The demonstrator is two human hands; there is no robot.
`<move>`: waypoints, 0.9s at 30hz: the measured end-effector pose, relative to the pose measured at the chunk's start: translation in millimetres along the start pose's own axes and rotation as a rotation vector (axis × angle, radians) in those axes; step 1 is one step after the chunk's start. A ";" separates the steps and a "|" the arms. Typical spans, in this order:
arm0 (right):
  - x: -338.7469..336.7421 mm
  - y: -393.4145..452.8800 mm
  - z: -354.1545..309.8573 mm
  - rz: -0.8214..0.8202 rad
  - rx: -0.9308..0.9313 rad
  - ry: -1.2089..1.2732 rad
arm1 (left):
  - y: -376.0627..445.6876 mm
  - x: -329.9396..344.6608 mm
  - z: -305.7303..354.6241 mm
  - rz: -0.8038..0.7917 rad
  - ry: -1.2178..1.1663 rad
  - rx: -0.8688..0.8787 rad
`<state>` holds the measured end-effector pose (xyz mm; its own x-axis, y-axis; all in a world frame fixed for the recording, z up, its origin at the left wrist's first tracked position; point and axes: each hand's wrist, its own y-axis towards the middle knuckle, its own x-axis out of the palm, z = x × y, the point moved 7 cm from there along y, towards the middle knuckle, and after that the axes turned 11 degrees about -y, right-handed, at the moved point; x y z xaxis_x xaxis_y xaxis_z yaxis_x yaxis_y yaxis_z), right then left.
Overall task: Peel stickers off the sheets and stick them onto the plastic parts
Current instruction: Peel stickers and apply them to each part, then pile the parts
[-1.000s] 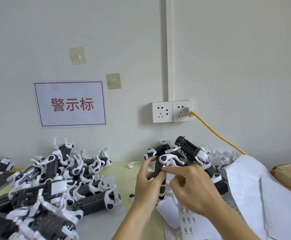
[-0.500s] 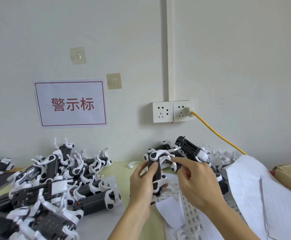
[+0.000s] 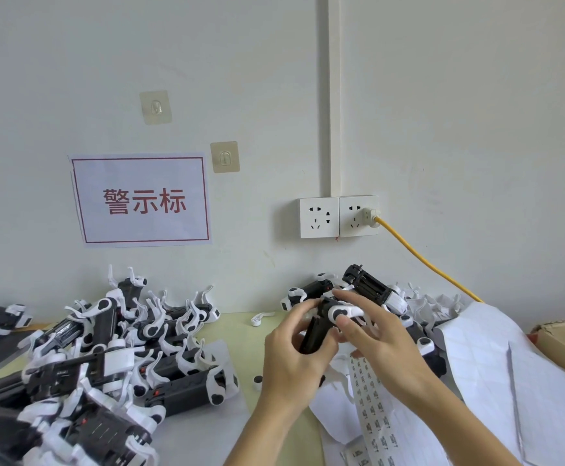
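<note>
Your left hand [image 3: 294, 361] wraps its grip around a black-and-white plastic part [image 3: 321, 326], held above the worktop [image 3: 237, 326] near the wall. Your right hand [image 3: 380, 344] rests fingertips on the part's white end; whether they pinch a sticker is unclear. Sticker sheets [image 3: 375, 412] lie just below. More parts are heaped at left [image 3: 113, 358] and behind your hands [image 3: 372, 289].

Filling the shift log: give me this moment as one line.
left hand grips black-and-white plastic part | right hand presses on it | sticker sheet below
</note>
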<state>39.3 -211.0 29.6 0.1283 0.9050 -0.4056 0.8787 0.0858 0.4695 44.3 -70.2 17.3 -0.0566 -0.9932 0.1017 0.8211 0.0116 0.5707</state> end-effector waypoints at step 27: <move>-20.6 2.9 28.7 0.297 0.159 0.395 | 5.6 -6.9 -22.4 0.018 -0.025 -0.146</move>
<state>52.4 -241.3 16.8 0.2265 0.9716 0.0683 0.8938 -0.2352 0.3818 62.0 -65.9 1.5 -0.0541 -0.9897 0.1323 0.8960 0.0103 0.4440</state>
